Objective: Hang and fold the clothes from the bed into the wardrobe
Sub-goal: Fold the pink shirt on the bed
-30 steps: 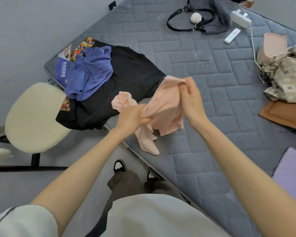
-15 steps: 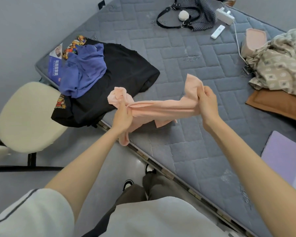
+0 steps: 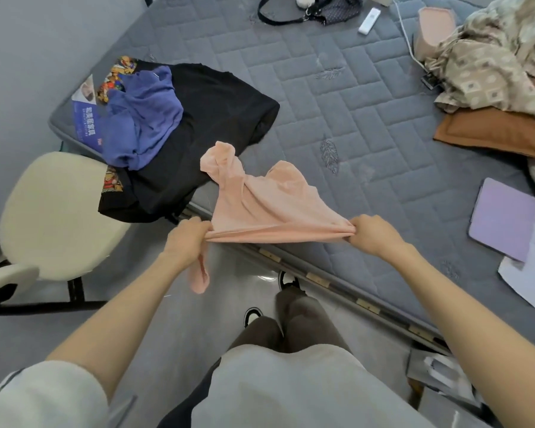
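The pink garment (image 3: 260, 202) is held out over the near edge of the bed (image 3: 368, 125), one hem pulled taut between two fists. The left hand (image 3: 187, 239) has its grip curled round the left corner, with a loose tail of cloth hanging below it. The right hand (image 3: 372, 234) has its grip pinching the bunched right corner. The rest of the fabric fans away toward the far side, and I cannot tell whether it rests on the mattress. This looks like the straightening-out that comes before a fold, so I judge the task to be at an early stage. A black garment (image 3: 226, 118) lies crumpled at the far left of the bed with a blue garment (image 3: 142, 122) heaped on top of it, and neither is sorted yet. No wardrobe, hanger or folded stack is in view, so nothing can be counted as put away.
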